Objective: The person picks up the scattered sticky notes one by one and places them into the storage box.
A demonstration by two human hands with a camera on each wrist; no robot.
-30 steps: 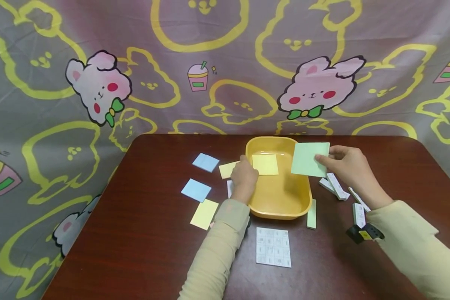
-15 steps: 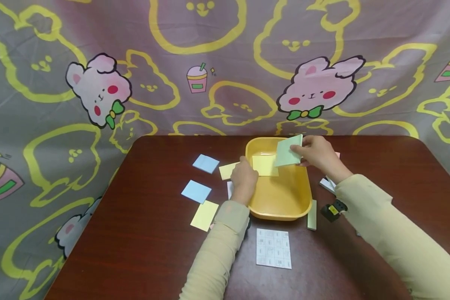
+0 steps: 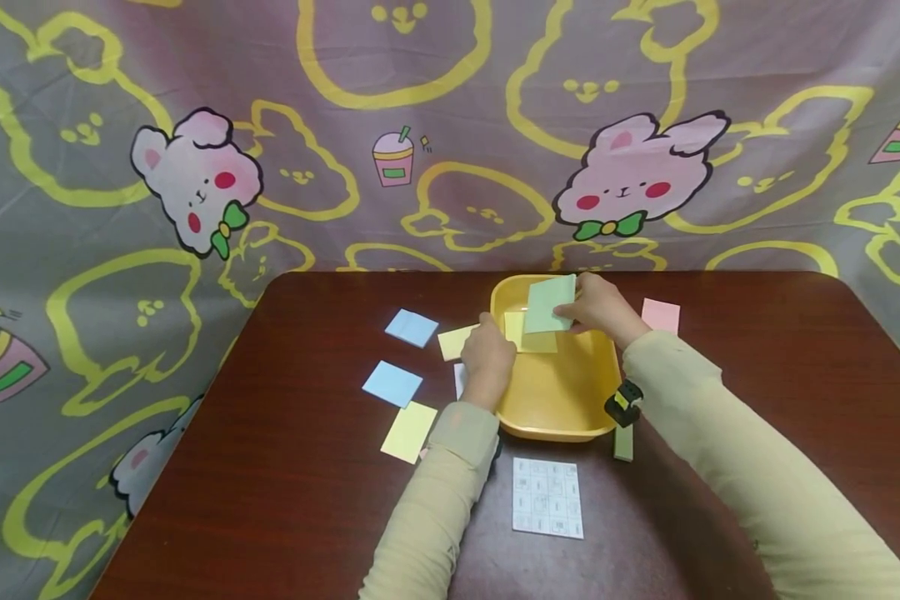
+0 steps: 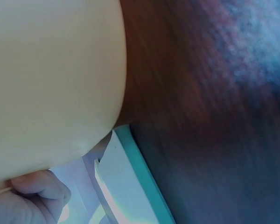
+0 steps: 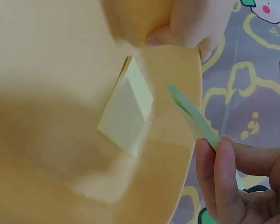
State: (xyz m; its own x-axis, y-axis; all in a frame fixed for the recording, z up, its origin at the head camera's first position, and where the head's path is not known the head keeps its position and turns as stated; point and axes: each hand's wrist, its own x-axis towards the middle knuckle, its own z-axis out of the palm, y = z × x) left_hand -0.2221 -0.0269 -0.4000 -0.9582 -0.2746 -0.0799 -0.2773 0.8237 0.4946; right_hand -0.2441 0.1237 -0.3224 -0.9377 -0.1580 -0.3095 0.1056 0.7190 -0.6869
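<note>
A green sticky note pad [image 3: 547, 304] hangs over the far half of the yellow plastic basin [image 3: 562, 408]. My right hand [image 3: 603, 304] pinches it by its right edge, between thumb and fingers; the right wrist view shows the pad [image 5: 196, 114] nearly edge-on. Inside the basin lies a yellow sticky note pad [image 3: 540, 342], partly covered by the green one in the head view. My left hand [image 3: 489, 358] grips the basin's left rim. The left wrist view shows its curled fingers [image 4: 37, 184] at the rim, beside the basin's outer wall.
Left of the basin lie two blue pads [image 3: 392, 383], yellow pads [image 3: 409, 431] and a white piece partly behind the left hand. A printed white grid card [image 3: 547, 497] lies in front. To the right are a pink pad [image 3: 661, 316] and a narrow green piece [image 3: 623, 443]. Patterned cloth hangs behind.
My right hand has carried the green pad leftward from the basin's right rim to above the yellow pad. A pink pad has come into view behind the right arm. The left hand stays put.
</note>
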